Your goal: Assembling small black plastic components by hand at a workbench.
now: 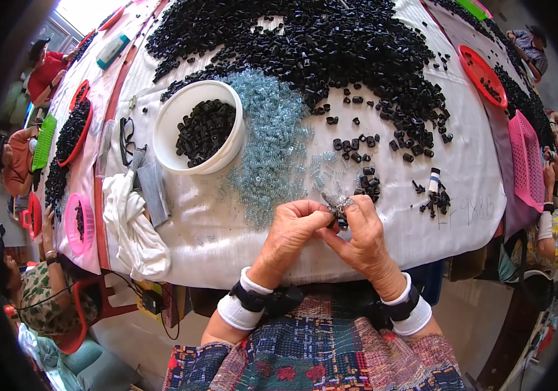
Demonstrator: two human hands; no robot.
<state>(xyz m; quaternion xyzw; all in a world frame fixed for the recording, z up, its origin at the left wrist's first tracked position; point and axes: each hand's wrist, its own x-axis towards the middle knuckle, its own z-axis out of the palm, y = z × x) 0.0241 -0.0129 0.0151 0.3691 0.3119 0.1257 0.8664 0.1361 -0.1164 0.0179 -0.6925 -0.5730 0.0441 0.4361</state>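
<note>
Both hands, left hand (290, 228) and right hand (362, 229), fingertips pinched together on one small black piece (339, 212) with springs

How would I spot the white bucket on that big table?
Start at the white-covered table heaped with black parts. Left of the pale blue springs stands a round white bucket. It alone is white and holds black pieces; the other containers are red, pink or green.

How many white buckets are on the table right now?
1. The white bucket sits on the white cloth left of the hands, partly filled with small black parts. Others could be outside the view.
</note>
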